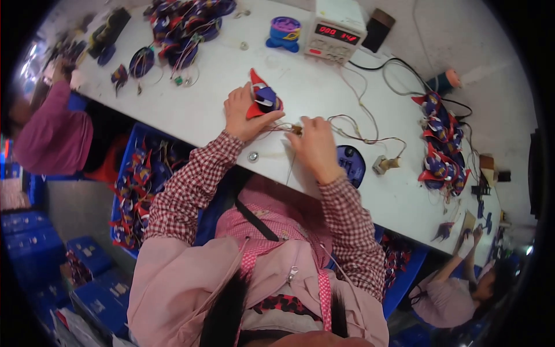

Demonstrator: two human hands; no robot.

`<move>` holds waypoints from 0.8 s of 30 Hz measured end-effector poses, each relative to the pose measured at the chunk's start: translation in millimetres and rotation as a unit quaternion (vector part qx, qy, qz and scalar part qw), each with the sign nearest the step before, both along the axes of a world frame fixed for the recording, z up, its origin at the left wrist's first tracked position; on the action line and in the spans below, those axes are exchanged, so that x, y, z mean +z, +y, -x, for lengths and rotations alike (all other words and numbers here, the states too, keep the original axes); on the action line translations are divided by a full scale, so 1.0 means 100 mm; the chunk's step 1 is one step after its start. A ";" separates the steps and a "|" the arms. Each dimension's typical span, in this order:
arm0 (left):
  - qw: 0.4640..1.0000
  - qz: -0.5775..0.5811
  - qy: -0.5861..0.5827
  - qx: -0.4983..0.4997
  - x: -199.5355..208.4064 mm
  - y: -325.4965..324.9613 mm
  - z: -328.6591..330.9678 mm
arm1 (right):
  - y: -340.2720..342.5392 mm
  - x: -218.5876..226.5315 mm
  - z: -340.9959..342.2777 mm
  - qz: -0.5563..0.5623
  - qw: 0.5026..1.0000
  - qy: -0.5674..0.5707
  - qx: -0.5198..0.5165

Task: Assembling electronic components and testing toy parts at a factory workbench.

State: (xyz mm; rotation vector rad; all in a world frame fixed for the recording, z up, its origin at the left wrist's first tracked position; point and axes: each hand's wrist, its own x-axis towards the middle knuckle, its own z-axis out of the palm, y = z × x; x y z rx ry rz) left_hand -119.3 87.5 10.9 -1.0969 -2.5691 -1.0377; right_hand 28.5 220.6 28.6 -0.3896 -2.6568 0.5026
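My left hand (pixel 238 114) is closed around a red, blue and white plastic toy part (pixel 266 98), holding it just above the white table. Thin wires run from this part toward my right hand (pixel 315 149). Between the fingertips of that hand is a small brownish-yellow component (pixel 297 129), too small to name exactly. Loose thin wires (pixel 352 128) spread over the table to the right. Beside my right wrist lies a round dark blue plastic base (pixel 350 166). A small metal-and-tan part (pixel 386 165) sits to the right of it.
A power supply (pixel 334 36) with a red display stands at the back, beside a blue and purple round container (pixel 284 33). Similar toy parts pile up at back left (pixel 182 32) and at right (pixel 444 144). A blue crate (pixel 124 173) stands at left. Co-workers sit on both sides.
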 end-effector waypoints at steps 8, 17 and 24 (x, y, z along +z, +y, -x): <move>0.991 -0.115 -0.067 -0.024 -0.25 0.17 0.23 | -0.09 -0.30 0.20 0.003 1.000 -0.017 -0.008; 0.943 -0.176 -0.260 -0.108 -0.24 0.31 0.28 | -0.04 -0.09 0.12 0.514 0.852 0.091 -0.020; 0.763 -0.285 -0.557 -0.161 -0.01 0.29 0.08 | 0.03 -0.33 0.22 0.435 0.882 0.179 -0.029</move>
